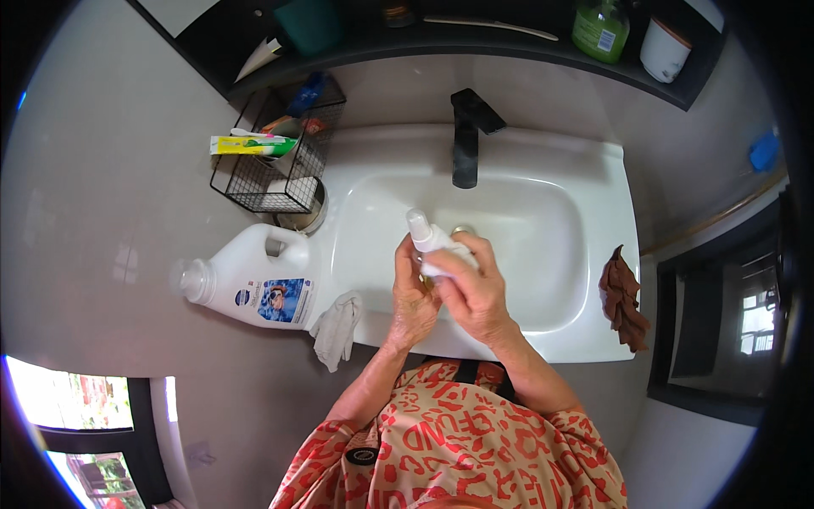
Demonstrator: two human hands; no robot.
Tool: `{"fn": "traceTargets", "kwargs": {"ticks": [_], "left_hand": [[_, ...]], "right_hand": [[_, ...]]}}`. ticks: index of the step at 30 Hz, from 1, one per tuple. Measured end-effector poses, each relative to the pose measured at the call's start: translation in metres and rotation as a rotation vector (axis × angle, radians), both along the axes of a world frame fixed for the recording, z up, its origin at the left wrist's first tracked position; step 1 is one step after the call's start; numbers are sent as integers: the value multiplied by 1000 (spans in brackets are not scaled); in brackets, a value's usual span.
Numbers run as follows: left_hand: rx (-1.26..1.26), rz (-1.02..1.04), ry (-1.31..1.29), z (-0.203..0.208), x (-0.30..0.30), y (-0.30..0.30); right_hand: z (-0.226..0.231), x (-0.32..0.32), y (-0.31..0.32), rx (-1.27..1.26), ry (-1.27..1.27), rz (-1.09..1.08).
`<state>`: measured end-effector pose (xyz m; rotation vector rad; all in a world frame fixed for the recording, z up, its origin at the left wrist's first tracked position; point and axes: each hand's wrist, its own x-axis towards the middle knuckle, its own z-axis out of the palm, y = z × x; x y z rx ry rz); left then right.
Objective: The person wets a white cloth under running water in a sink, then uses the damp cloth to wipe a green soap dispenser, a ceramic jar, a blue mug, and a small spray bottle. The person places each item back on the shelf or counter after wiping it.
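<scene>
Small white spray bottle (430,242) sits over the sink (551,254), your right hand (475,293) clasping its body, left hand (413,297) cupped against it. Looks light, rigid, likely slick; hold mid-body, below the nozzle.

The small white spray bottle (428,240) shows only its top — the right hand (475,293) covers its body. The left hand (413,299) hides whatever its palm holds. The drain (462,230) peeks out, mostly covered.

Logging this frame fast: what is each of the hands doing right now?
Left hand: at the small white spray bottle, grip unclear.
Right hand: closed around the spray bottle over the sink.
</scene>
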<state>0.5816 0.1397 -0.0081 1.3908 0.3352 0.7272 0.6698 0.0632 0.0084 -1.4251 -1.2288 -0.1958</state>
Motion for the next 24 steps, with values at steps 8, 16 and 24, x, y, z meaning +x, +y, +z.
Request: {"fn": "traceTargets", "kwargs": {"ticks": [8,16,24], "left_hand": [[-96,-148,96,-5,-4,3],[-107,-119,113,1,1,6],[67,-147,-15,-11,1,14]], "right_hand": [[13,14,-1,-155,721,254],[-4,-11,-8,-175,139,-57],[-7,-15,-15,-109,76,101]]}}
